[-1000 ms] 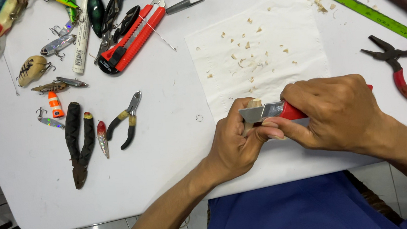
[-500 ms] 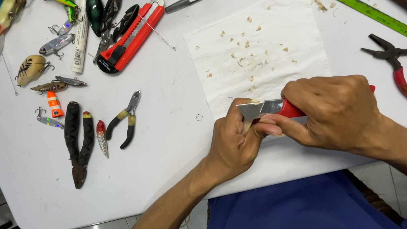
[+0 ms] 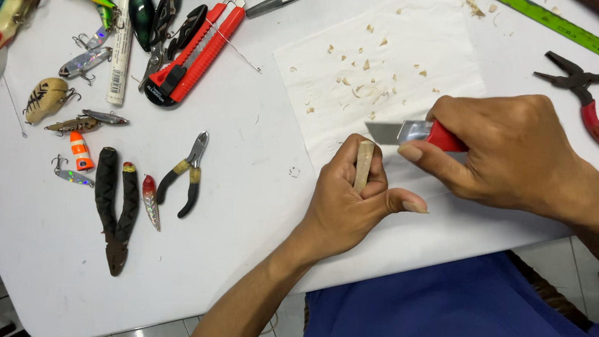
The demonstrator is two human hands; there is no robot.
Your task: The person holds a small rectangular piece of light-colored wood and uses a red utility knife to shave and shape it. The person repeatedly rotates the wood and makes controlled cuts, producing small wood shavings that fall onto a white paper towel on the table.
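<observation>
Left hand (image 3: 349,204) is wrapped around a small pale stick of wood (image 3: 364,164), fingers closed on it so only the top end pokes up past the knuckles. Right hand (image 3: 507,150) has a firm grip on a red-handled utility knife (image 3: 412,133), thumb stretched out along the underside, and the bare blade points left, sitting just above and beside the tip of the wood. Can't tell for sure if the edge is actually biting in or a hair off it.

All of this happens over a sheet of white paper towel (image 3: 441,55) near the front edge of the white surface (image 3: 260,215), a bit right of the middle. The towel has a good scatter of little wood chips (image 3: 368,86) on it, with more toward the back edge by the green ruler (image 3: 539,14), so I'd say a fair bit of shaving is done. The stick looks rounded off at the end but pretty plain otherwise, no finish on it, so my guess is the shaping is somewhere midway, with plenty left.

Off to the left side there's a bunch of fishing lures (image 3: 48,100), a bigger red box cutter (image 3: 195,51) toward the back, small black-handled pliers (image 3: 184,175) and a dark pair of long-handled pliers (image 3: 115,210). Red-handled pliers (image 3: 586,96) lie at the right edge, well apart from the hands. None of that is being touched.
</observation>
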